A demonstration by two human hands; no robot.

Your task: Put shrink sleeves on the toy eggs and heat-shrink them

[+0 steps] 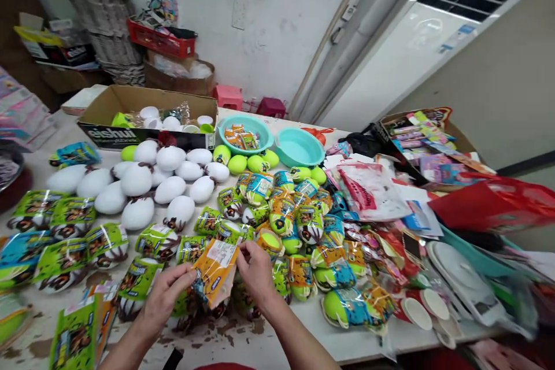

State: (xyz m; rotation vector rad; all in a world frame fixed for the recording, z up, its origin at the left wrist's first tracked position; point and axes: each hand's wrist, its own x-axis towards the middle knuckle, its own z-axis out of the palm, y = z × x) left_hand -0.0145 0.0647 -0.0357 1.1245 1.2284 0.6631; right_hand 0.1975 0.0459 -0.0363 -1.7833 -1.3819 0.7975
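An orange printed plastic sleeve (213,270) with a white label is held up between both hands, over the wrapped eggs. My left hand (167,298) pinches its left edge between thumb and fingers. On the opposite side, my right hand (256,273) grips its upper right edge. Just beyond lie toy eggs in green sleeves (158,241), and to the right is a heap of eggs in orange, green and blue sleeves (281,214). Plain white eggs (136,179) are piled behind at the left. Flat green sleeves (74,332) rest at the front left.
A cardboard box (147,95) with egg parts stands at the back left. One turquoise basin (267,137) holds small packets; a second basin (299,149) sits beside it. Plain green eggs (237,165) lie before them. Plastic bags, paper cups (416,313) and a red bag (494,205) crowd the right.
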